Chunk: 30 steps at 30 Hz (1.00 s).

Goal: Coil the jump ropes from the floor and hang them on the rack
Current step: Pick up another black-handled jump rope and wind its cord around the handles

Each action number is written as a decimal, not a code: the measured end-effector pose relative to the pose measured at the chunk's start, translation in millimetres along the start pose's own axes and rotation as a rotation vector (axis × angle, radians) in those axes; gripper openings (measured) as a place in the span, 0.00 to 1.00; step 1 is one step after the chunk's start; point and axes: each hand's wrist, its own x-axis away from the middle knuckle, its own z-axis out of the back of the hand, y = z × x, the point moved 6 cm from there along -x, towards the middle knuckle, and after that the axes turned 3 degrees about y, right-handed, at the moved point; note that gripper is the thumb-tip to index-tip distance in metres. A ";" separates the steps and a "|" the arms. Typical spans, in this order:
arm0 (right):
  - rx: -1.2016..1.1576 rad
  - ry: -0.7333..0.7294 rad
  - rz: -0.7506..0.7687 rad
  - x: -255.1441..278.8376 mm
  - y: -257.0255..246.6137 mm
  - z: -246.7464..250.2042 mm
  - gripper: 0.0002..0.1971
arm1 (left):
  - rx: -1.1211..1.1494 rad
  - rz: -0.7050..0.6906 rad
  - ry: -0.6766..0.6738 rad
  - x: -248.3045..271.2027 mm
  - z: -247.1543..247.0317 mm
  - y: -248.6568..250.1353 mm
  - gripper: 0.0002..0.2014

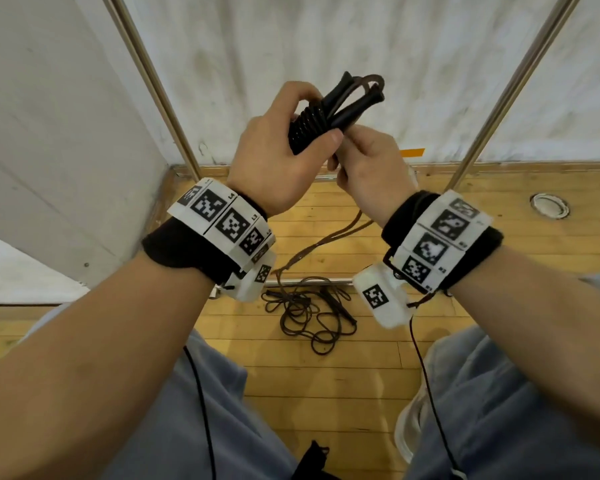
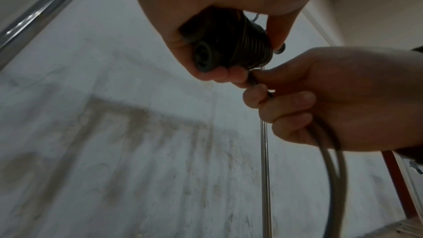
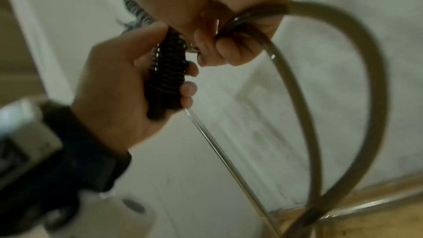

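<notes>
Head view: L fingers round wound rope bundle, R fingers pinching cord; loose rope on floor.

two jump ropes, perhaps four handles

Dark brown cord jump rope wound tight around its two black handles, held upright, tail trailing down. Second dark rope tangled loose on wooden floor.

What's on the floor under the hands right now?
Under the left hand and right hand, a second jump rope lies tangled on the wooden floor. The held rope's loose cord hangs toward it. The wrists cover the tangle's upper edge.
</notes>
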 end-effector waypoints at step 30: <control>0.398 -0.037 0.099 -10.3 10.8 -5.7 0.13 | -0.252 0.151 -0.114 -14.3 14.8 -33.0 0.15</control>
